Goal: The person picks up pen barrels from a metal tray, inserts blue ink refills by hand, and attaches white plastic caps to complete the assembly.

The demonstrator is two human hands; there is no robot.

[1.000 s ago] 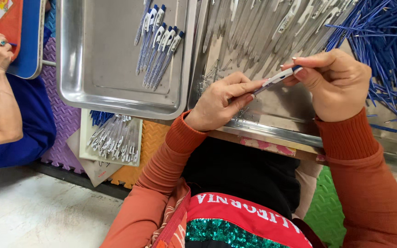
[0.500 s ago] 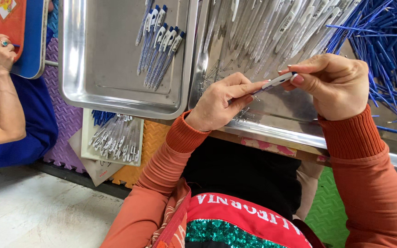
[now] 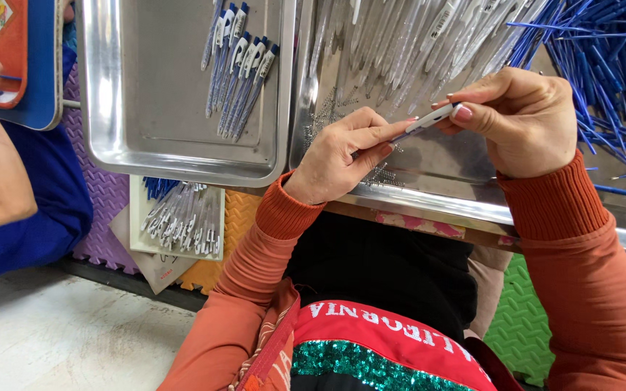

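The left steel tray [image 3: 182, 156] is brushed metal with a dull sheen; the right steel tray [image 3: 429, 192] is glossier. The pen barrel [image 3: 429, 119] between the hands looks like smooth clear plastic. Ribbed knit cloth forms the orange cuffs [image 3: 545, 206]. The foam floor mats [image 3: 103, 195] are matt and embossed.

Steel tray [image 3: 182, 156] with finished pens [image 3: 240, 69], blue refills [image 3: 603, 65], box of pens [image 3: 179, 217] below.

Bare metal lies open across the lower half of the left tray [image 3: 110, 94]; finished pens [image 3: 239, 69] crowd its upper right, blue refills [image 3: 610, 65] block the frame's right.
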